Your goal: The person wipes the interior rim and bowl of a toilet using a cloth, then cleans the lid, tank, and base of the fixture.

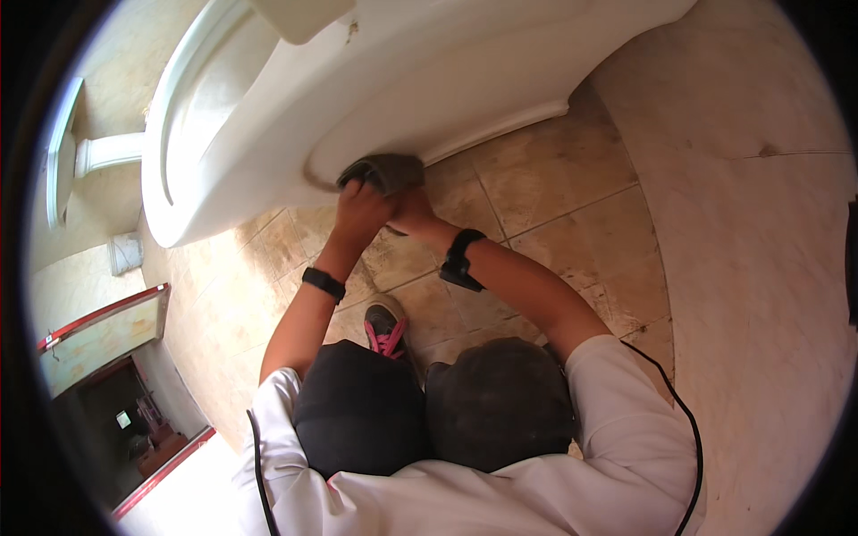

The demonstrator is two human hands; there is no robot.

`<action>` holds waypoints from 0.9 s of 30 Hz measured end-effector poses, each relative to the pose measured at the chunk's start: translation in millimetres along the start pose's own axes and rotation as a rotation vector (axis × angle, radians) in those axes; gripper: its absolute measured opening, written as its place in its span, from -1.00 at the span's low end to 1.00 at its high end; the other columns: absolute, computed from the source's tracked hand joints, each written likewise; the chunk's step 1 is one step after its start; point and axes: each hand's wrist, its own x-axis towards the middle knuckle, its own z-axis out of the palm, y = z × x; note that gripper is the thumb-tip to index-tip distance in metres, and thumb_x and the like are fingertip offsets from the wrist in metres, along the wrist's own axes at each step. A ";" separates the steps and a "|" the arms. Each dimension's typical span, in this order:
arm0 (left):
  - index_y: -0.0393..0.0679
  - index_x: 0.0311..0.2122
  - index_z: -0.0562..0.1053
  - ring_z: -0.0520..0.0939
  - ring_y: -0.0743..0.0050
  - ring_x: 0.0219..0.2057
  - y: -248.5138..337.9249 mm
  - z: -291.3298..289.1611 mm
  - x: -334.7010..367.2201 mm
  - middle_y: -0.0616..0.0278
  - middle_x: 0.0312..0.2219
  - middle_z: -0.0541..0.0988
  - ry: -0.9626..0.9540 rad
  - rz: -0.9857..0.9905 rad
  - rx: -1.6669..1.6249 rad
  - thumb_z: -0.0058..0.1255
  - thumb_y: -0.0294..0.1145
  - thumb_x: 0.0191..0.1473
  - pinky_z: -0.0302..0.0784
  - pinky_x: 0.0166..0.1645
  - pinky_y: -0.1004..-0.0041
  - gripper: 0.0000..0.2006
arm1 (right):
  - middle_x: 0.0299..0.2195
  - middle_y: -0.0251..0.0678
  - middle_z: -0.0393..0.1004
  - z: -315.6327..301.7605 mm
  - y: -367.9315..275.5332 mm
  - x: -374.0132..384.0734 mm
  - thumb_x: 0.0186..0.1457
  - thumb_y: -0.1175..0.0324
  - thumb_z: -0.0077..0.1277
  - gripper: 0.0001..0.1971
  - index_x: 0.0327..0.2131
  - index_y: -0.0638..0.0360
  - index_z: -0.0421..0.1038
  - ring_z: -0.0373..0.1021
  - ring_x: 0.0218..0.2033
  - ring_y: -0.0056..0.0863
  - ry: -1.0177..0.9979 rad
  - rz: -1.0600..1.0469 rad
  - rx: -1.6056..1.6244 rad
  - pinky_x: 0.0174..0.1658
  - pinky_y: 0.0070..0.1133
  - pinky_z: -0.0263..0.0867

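Note:
Both of my hands are together at the side of a white glossy ceramic fixture (465,71), which is shaped like a toilet. A bunched dark grey cloth (389,170) is pressed against its lower side, over a curved recess with a dark smear. My left hand (359,214) is closed on the cloth's near left part. My right hand (411,211) grips it from the right, its fingers partly hidden behind the cloth. Each wrist wears a black band.
Stained beige floor tiles (572,232) run under the fixture. A marbled wall (760,268) rises on the right. My shoe (385,327) with pink laces stands below my hands. At the left are a white pedestal (112,154) and a red-edged doorway (125,420). Black cables hang by my arms.

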 end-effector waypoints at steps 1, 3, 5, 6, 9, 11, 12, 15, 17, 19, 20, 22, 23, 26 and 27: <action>0.16 -0.28 0.57 0.50 0.48 -0.26 -3.1 -3.5 -16.8 0.47 -0.35 0.58 -0.013 -0.004 0.008 0.01 -0.32 -0.12 0.27 -0.14 0.38 -0.76 | -0.22 -0.03 0.54 10.7 -10.8 -1.2 -0.10 0.16 0.15 -0.61 -0.20 0.17 0.51 0.43 -0.10 -0.10 -0.005 0.000 0.015 -0.02 -0.30 0.33; 0.13 -0.18 0.55 0.50 0.49 -0.12 -7.0 -7.5 -43.0 0.42 -0.15 0.56 -0.031 -0.134 0.033 0.00 -0.32 -0.09 0.28 -0.10 0.36 -0.71 | -0.19 0.01 0.52 24.1 -26.8 -1.8 -0.09 0.18 0.12 -0.61 -0.18 0.17 0.51 0.43 -0.10 -0.09 -0.403 0.189 0.039 -0.07 -0.29 0.35; 0.11 -0.13 0.55 0.48 0.42 -0.04 -12.4 -10.4 -77.6 0.36 -0.08 0.54 -0.075 -0.196 0.040 -0.02 -0.33 -0.07 0.29 -0.05 0.32 -0.67 | -0.18 0.02 0.51 26.9 -53.0 5.8 -0.08 0.19 0.11 -0.62 -0.19 0.18 0.51 0.43 -0.11 -0.08 -0.568 0.214 0.053 -0.10 -0.28 0.36; 0.09 -0.07 0.55 0.46 0.35 0.04 -13.6 -8.0 -91.3 0.31 -0.01 0.52 -0.100 -0.245 0.023 -0.04 -0.33 -0.05 0.30 0.00 0.27 -0.63 | -0.18 0.03 0.51 23.6 -62.4 8.2 -0.08 0.19 0.09 -0.63 -0.19 0.19 0.50 0.43 -0.11 -0.08 -0.718 0.256 0.040 -0.13 -0.28 0.38; 0.10 -0.03 0.53 0.44 0.31 0.07 -12.0 9.9 -87.2 0.29 0.03 0.50 -0.047 -0.203 -0.033 -0.03 -0.33 0.01 0.29 0.02 0.25 -0.63 | -0.22 0.04 0.51 5.3 -40.3 4.0 -0.08 0.24 0.07 -0.66 -0.23 0.23 0.49 0.44 -0.14 -0.07 -0.620 0.284 0.131 -0.15 -0.27 0.39; 0.13 -0.01 0.53 0.44 0.31 0.08 -11.0 11.9 -77.4 0.31 0.02 0.50 -0.003 -0.223 -0.088 -0.02 -0.33 0.03 0.28 0.04 0.25 -0.63 | -0.23 0.05 0.50 -19.8 -41.1 0.9 -0.08 0.26 0.07 -0.65 -0.20 0.25 0.47 0.44 -0.15 -0.05 -0.498 0.249 0.115 -0.14 -0.26 0.38; 0.15 0.01 0.52 0.45 0.31 0.08 -9.4 12.7 -71.3 0.32 0.02 0.51 0.029 -0.254 -0.141 0.00 -0.33 0.05 0.27 0.06 0.26 -0.63 | -0.24 0.05 0.50 -36.8 -42.8 -1.1 -0.08 0.28 0.06 -0.63 -0.18 0.26 0.44 0.43 -0.16 -0.04 -0.391 0.211 0.106 -0.13 -0.25 0.38; 0.23 0.03 0.51 0.47 0.33 0.06 -11.8 2.1 -24.8 0.34 0.00 0.53 0.269 -0.155 -0.286 0.02 -0.32 0.07 0.26 0.10 0.23 -0.63 | -0.03 0.15 0.33 -109.6 -57.0 4.8 -0.14 0.35 0.05 -0.39 0.07 0.25 0.21 0.34 -0.05 0.08 -0.334 0.334 -0.196 -0.02 -0.23 0.33; 0.29 0.04 0.50 0.51 0.39 0.02 0.4 11.2 30.4 0.37 -0.02 0.55 0.474 -0.041 -0.182 0.03 -0.27 0.06 0.25 0.13 0.17 -0.62 | -0.01 0.18 0.31 -168.6 -63.9 18.9 -0.15 0.35 0.05 -0.38 0.07 0.25 0.20 0.34 -0.05 0.09 -0.270 0.402 -0.342 -0.02 -0.22 0.33; 0.32 0.01 0.51 0.51 0.44 0.01 24.5 -9.2 116.6 0.41 -0.05 0.56 0.377 0.041 -0.189 0.06 -0.25 0.00 0.19 0.19 0.14 -0.60 | -0.08 0.14 0.38 -222.5 -39.0 29.8 -0.10 0.31 0.07 -0.44 0.03 0.25 0.26 0.36 -0.06 0.04 -0.144 0.478 -0.500 -0.06 -0.23 0.35; 0.24 -0.04 0.53 0.47 0.50 0.06 27.6 -10.5 152.5 0.44 -0.05 0.54 0.246 0.220 -0.156 0.05 -0.29 -0.05 0.06 0.30 0.04 -0.62 | -0.13 0.09 0.44 -241.6 -22.7 38.5 -0.05 0.27 0.07 -0.50 -0.01 0.25 0.32 0.38 -0.06 0.00 -0.052 0.466 -0.563 -0.08 -0.24 0.38; 0.10 -0.18 0.57 0.41 0.49 0.10 39.0 -22.2 218.3 0.39 -0.05 0.53 0.430 0.367 -0.097 0.02 -0.34 -0.08 -0.06 0.38 0.06 -0.72 | -0.07 0.06 0.44 -260.8 -0.6 64.1 -0.01 0.19 0.09 -0.48 0.03 0.22 0.32 0.37 -0.01 -0.05 0.124 0.278 -0.500 0.00 -0.28 0.33; 0.10 -0.18 0.57 0.41 0.49 0.10 48.8 -28.1 239.3 0.39 -0.05 0.53 0.435 0.376 -0.097 0.02 -0.34 -0.08 -0.06 0.38 0.06 -0.72 | -0.07 0.06 0.44 -267.9 26.4 72.1 -0.01 0.19 0.09 -0.48 0.03 0.22 0.32 0.37 -0.01 -0.05 0.134 0.280 -0.502 0.00 -0.28 0.33; -0.03 -0.34 0.59 0.38 0.47 0.13 66.7 -28.6 274.2 0.31 -0.03 0.50 0.428 0.443 0.024 0.01 -0.36 -0.06 -0.06 0.40 0.18 -0.83 | 0.18 -0.03 0.22 -268.1 103.7 74.0 0.01 0.09 0.16 -0.31 0.18 0.14 0.18 0.21 0.18 -0.11 0.072 0.254 -0.017 0.12 -0.35 0.24; -0.04 -0.40 0.59 0.40 0.44 0.10 72.2 -19.6 276.3 0.30 -0.07 0.52 0.448 0.447 -0.043 0.01 -0.38 -0.08 -0.03 0.40 0.25 -0.86 | 0.16 -0.05 0.25 -265.4 115.0 74.4 0.02 0.07 0.15 -0.32 0.16 0.14 0.20 0.23 0.16 -0.13 0.080 0.265 -0.113 0.12 -0.35 0.24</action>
